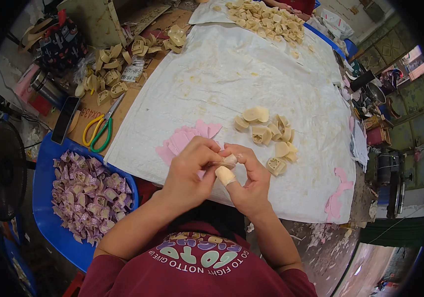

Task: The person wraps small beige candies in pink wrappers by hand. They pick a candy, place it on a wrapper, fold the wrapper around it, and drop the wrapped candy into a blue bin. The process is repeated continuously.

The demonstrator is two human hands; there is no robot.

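The person's left hand [188,171] and right hand [249,180] meet above the near edge of a table spread with a white sheet [172,89]. Between them is a small pale piece [230,160], mostly covered by the fingers. The left thumb and fingertips are pinched together on its left side; the right thumb and forefinger close on it from the right. A cream wrapping [225,175] covers the tip of the right thumb.

Just beyond the left hand lies a fanned stack of pink cut pieces [178,142], partly hidden by that hand. Beyond the right hand, slightly to the right, is a loose cluster of beige hollow blocks [261,134], some tilted, several touching. Pink strips [338,198] lie at the sheet's right edge.

At the near left, a blue basin [42,183] holds a pile of purple-covered pieces [90,200]. Past it, scissors [107,118] with one yellow and one green handle lie near a dark smartphone [66,119]. More beige blocks [110,76] are heaped at the far left, and a larger beige heap [266,22] lies at the far end, near another person in red [298,4].
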